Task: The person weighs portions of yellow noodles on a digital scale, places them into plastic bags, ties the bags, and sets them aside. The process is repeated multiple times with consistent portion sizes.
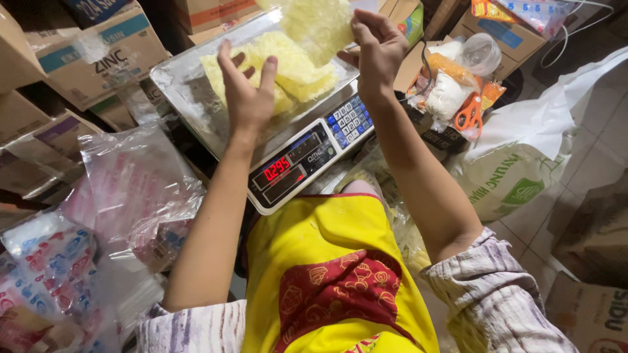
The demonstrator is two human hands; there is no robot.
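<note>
Head view: left hand [247,91] rests flat on pale yellow noodle sheets [297,68] piled on steel scale tray [190,91]; right hand [376,42] pinches another sheet [320,23] above, not yet added.

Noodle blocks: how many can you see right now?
3, maybe more: two overlapping noodle blocks on the scale tray under the left hand, one held up by the right hand.
</note>
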